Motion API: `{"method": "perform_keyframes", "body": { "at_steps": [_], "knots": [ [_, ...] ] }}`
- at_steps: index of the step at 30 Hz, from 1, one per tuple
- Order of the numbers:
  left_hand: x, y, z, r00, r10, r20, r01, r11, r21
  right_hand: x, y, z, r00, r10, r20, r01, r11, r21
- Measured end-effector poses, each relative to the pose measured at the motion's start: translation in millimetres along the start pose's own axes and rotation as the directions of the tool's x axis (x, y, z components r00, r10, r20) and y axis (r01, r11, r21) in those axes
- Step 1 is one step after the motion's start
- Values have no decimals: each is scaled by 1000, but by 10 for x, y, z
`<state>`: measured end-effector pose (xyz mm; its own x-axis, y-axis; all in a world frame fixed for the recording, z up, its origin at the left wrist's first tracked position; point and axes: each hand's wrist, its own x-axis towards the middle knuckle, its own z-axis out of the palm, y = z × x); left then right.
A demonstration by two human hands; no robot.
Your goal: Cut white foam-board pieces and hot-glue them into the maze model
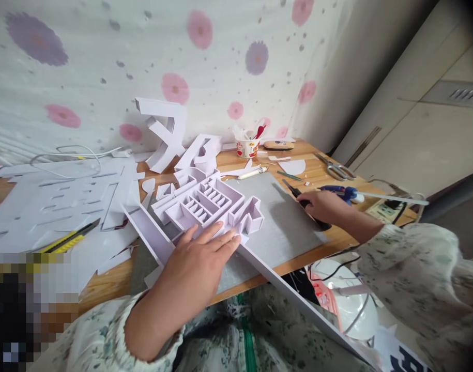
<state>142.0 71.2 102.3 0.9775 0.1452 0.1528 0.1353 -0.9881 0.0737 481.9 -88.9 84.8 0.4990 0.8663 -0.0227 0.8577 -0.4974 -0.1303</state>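
Left hand: the person's left hand (203,261) lies palm down, fingers somewhat apart, over the near edge of the white model (211,201); it is not clamped on anything.
Right hand: the right hand (324,205) is closed around a black tool (295,192), its narrow end pointing away from the person; its exact kind is hard to tell.
Model: a walled white shape with many small compartments, lying in the middle of the bench (112,279), partly on a grey mat (286,227).
Strip: a long white strip (294,299) runs from beside the left fingertips past the bench's near edge, down toward the lower right.
Right side: a blue glue gun (339,192) lies just beyond the right hand, with scissors (337,169) farther back.
Left side: slotted white sheets (61,199) lie spread out, a yellow cutter (65,242) on top.
Back: two white characters, one standing tall (170,137), the other lower (201,152); to their right, a printed cup (247,148) with a red item in it.
Backdrop: a pale covering (220,67) with pink and purple flowers.
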Motion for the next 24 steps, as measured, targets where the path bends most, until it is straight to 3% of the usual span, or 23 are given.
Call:
{"method": "perform_keyframes", "body": {
  "at_steps": [3, 5, 6, 8, 9, 10, 12, 14, 16, 19, 21, 24],
  "knots": [
    [-5, -2, -15, 1000, 20, -2, -20, 1000, 17, -72, 21, -16, 994, 50, -96, -19, 954, 300],
    [-9, -2, -24, 1000, 25, -2, -25, 999, 29, -169, -25, -19, 987, 78, -143, 12, 843, 538],
    [-9, -2, -28, 1000, 25, -2, -25, 999, 35, -225, -70, -19, 982, 97, -165, 44, 725, 688],
    [-8, -1, -32, 1000, 30, 0, -30, 998, 48, -334, -195, -20, 971, 160, -176, 129, 271, 954],
    [-7, 0, -33, 999, 34, 4, -34, 998, 54, -381, -265, -23, 967, 190, -172, 166, 48, 985],
    [-7, 1, -33, 999, 38, 7, -38, 997, 61, -421, -332, -26, 969, 199, -147, 173, -118, 978],
    [-10, 3, -30, 999, 44, 12, -44, 996, 75, -479, -443, -38, 972, 206, -111, 164, -261, 951],
    [-19, 3, -28, 999, 43, 10, -43, 995, 89, -518, -508, -55, 973, 204, -111, 166, -275, 947],
    [-27, 1, -31, 998, 56, 18, -58, 993, 100, -550, -541, -78, 966, 205, -160, 199, -189, 962],
    [-23, -9, -46, 994, 102, 33, -105, 988, 114, -591, -604, -127, 963, 153, -222, 207, 109, 972],
    [-7, -13, -54, 993, 118, 25, -120, 986, 113, -598, -690, -165, 981, 59, -187, 160, 310, 937],
    [14, -7, -51, 996, 87, -3, -86, 992, 89, -543, -876, -203, 992, -39, -124, 128, 450, 884]
  ]
}}
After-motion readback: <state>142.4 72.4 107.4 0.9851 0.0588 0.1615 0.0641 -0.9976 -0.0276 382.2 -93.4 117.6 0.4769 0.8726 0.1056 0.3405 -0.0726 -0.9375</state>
